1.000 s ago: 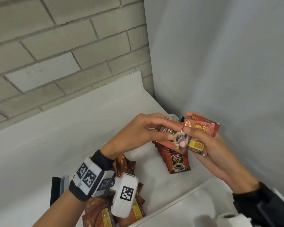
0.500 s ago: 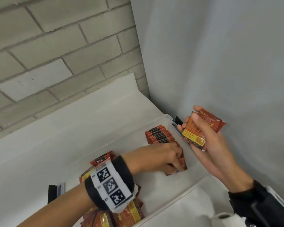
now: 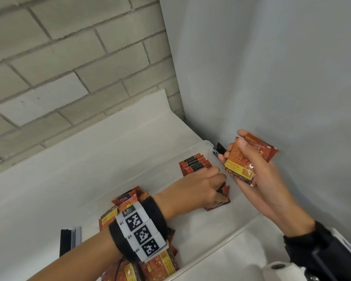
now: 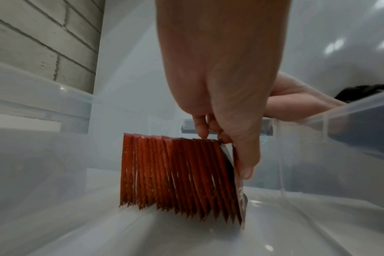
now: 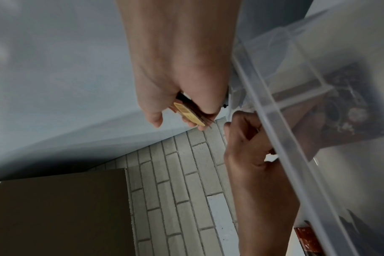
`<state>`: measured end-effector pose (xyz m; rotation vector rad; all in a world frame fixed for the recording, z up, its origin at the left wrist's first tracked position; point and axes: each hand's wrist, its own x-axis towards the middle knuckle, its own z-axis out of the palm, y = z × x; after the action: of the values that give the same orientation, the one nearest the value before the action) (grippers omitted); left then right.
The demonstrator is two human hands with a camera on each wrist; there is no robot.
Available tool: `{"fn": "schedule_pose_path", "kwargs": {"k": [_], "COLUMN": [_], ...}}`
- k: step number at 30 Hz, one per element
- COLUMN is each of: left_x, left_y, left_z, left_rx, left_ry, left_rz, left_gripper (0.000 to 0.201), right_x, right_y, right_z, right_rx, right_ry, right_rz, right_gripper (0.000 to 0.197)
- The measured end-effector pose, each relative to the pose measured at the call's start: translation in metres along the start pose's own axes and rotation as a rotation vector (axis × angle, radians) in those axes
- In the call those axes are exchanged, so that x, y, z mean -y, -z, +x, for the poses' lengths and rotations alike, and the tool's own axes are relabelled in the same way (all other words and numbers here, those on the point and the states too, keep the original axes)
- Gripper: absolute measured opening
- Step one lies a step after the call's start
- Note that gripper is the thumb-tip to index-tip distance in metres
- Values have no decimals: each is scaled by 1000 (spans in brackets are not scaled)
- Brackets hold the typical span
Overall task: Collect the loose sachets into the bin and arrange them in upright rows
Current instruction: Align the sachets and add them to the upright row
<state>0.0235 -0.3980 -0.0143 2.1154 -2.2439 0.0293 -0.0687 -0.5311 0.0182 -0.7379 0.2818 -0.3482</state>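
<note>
Head view, left hand point(image 3: 199, 191) now lower, pinching end sachet point(image 3: 221, 196), right hand point(image 3: 257, 177) still gripping sachets point(image 3: 243, 159).

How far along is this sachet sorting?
Partway. One upright row already stands in the clear bin. The left hand is pinching a sachet onto its near end; the right hand holds a small bundle. A loose heap remains unsorted.

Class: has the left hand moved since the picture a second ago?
Yes. The left hand dropped from the right hand's sachets down to the upright row inside the bin.
</note>
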Motion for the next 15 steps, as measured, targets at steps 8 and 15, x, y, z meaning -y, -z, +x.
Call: {"fn": "schedule_pose_path", "kwargs": {"k": [8, 15], "left_x": [0, 1], "left_y": [1, 1], "left_z": [-3, -4], "left_rx": [-23, 38], "left_ry": [11, 36], "left_rz": [12, -79], "left_gripper": [24, 30], "right_x": [0, 2], "right_y": [1, 2], "right_z": [0, 0], "right_rx": [24, 97], "right_ry": [-10, -58], "right_rz": [25, 133], "right_gripper": [40, 41]}}
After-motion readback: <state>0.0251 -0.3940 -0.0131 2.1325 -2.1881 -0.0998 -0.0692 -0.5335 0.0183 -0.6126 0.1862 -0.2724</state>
